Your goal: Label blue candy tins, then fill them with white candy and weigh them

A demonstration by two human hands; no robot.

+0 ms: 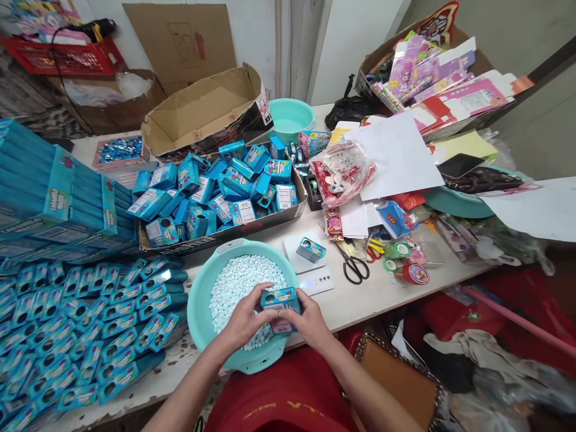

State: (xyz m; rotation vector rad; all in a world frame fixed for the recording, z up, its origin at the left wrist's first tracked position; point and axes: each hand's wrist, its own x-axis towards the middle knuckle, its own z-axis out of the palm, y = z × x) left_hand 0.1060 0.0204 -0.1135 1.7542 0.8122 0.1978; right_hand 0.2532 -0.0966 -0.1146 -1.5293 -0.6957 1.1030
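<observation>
Between my left hand [249, 315] and my right hand [310, 318] is a small blue candy box [279, 300] with a round hole in its top. Both hands have their fingers closed on its sides, thumbs on the face towards me. The box is held over the near right part of a turquoise basin [197, 312] filled with small pale candies [245, 273]. Just beyond, another blue box [311, 249] lies on a white digital scale [292, 255].
A carton [234, 231] heaped with blue boxes stands behind the basin. Rows of blue boxes [90, 336] cover the left side, with stacked ones [54, 192] behind. Black scissors [354, 267], tape rolls [398, 249], papers [396, 153] and plastic bags [344, 174] lie to the right.
</observation>
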